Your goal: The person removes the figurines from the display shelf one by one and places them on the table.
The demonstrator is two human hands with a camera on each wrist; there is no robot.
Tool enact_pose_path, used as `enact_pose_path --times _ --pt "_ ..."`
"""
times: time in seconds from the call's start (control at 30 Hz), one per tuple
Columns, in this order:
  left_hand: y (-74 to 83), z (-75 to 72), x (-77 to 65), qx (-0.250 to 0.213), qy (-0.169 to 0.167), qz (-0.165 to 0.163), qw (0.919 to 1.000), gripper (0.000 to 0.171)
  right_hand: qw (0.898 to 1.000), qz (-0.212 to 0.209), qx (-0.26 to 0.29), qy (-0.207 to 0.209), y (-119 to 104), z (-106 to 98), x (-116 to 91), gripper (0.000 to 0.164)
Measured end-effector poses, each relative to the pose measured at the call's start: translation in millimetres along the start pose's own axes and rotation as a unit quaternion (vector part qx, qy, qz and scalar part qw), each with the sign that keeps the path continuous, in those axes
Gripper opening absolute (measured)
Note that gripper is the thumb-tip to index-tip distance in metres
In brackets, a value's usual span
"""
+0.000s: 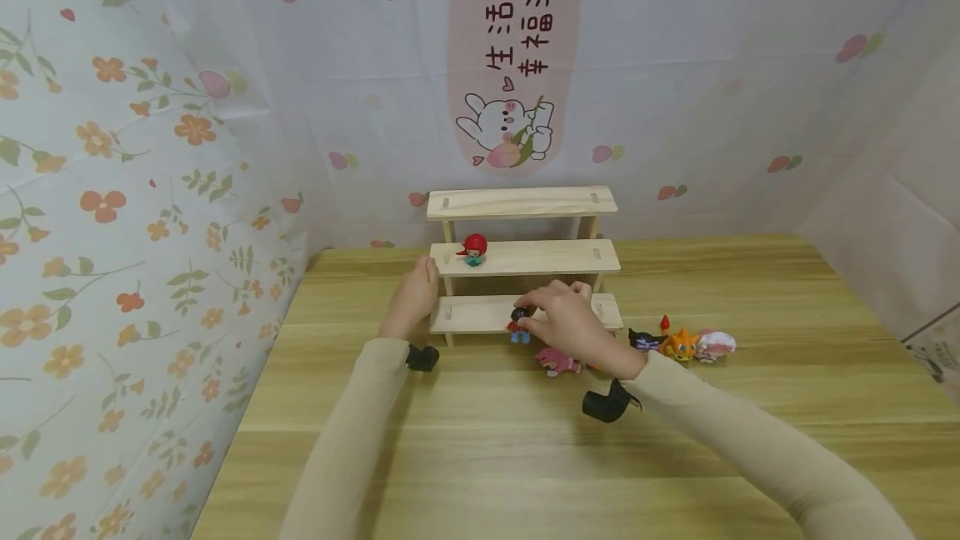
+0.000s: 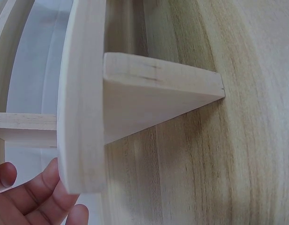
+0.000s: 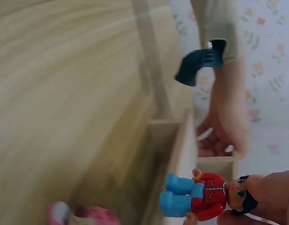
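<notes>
My right hand [image 1: 570, 319] pinches a small toy figurine [image 3: 211, 191] by its black-haired head. It has a red jacket and light-blue trousers, and is held at the front edge of the bottom shelf [image 1: 476, 315]. On the left, my left hand [image 1: 415, 298] touches the end of the three-tier wooden stand [image 2: 83, 108], the thumb apart from the board. A red-haired figurine with a green lower part [image 1: 474, 252] is on the middle shelf [image 1: 543, 258], towards its left end.
A pink figurine [image 1: 555, 362] lies on the wooden table [image 1: 487, 457] before the stand. Right of the stand are a black figurine [image 1: 645, 340], an orange one [image 1: 682, 346] and a white-and-pink one [image 1: 715, 344]. Patterned cloth [image 1: 360, 65] hangs behind the stand.
</notes>
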State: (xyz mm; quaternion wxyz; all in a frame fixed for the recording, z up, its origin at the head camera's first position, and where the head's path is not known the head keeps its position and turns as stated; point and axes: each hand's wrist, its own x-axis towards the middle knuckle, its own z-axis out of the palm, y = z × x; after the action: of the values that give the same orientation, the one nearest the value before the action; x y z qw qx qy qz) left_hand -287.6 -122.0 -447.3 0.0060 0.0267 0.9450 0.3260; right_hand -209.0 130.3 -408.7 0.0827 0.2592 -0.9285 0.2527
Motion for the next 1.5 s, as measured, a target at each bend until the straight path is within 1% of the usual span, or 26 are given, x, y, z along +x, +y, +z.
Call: enact_pose_path --times 0.17,0.27,0.53,0.87,1.2,1.5 --pt "0.1 0.5 0.7 0.003 0.002 -0.001 1.0000 0.042 1.000 0.015 0.013 -0.019 3.3 11.5 -8.5 0.021" --pt "-0.1 0.5 1.6 0.001 0.002 -0.002 1.0000 0.043 0.999 0.022 0.011 -0.026 4.8 16.6 -12.0 0.021" --pt "-1.8 0.4 0.0 -0.002 -0.005 -0.002 1.0000 0.043 0.999 0.016 -0.008 -0.034 10.6 29.1 -20.7 0.022" --pt "-1.1 0.4 -0.3 0.002 -0.003 -0.006 1.0000 0.043 0.999 0.017 -0.031 -0.038 8.7 33.2 -23.4 0.024" --pt "-1.0 1.2 0.0 -0.001 -0.003 -0.009 1.0000 0.044 0.999 0.016 -0.024 -0.039 9.1 35.7 -19.4 0.023" --pt "-2.7 1.1 2.3 -0.003 -0.004 0.001 1.0000 0.044 0.999 0.021 -0.010 -0.038 8.1 38.9 -17.6 0.023"
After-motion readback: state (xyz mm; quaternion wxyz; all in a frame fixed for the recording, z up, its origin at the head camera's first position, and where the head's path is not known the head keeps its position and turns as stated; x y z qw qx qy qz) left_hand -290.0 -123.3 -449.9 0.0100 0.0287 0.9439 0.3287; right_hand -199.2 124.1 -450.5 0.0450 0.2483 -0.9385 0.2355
